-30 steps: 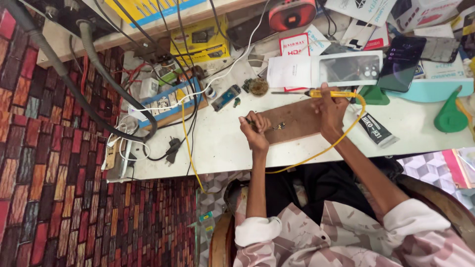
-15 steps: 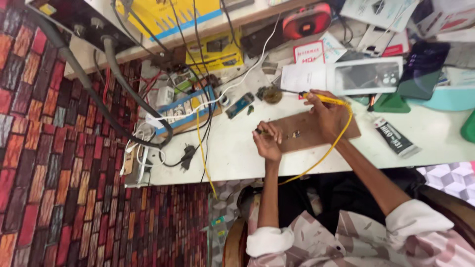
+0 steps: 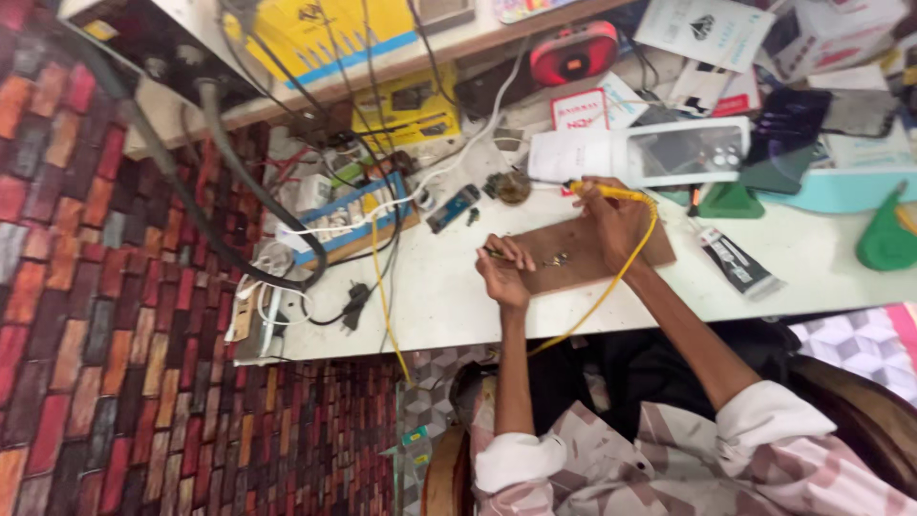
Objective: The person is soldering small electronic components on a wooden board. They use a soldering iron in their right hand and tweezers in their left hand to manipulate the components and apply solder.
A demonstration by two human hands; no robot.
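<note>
In the middle of the frame I see a brown wooden board [image 3: 583, 253] lying flat on the white table [image 3: 449, 306], with a small metal part [image 3: 557, 258] on it. My left hand [image 3: 504, 272] rests at the board's left edge, its fingers pinched narrow on a thin dark tool [image 3: 494, 253] whose tip points to the part. My right hand [image 3: 616, 222] is over the board's upper right, fingers closed around a yellow soldering iron [image 3: 602, 190]; its yellow cord [image 3: 611, 277] curves down off the table edge. Above the board lies a white magnifier box [image 3: 659, 155], and to the right a green cone [image 3: 885, 239].
</note>
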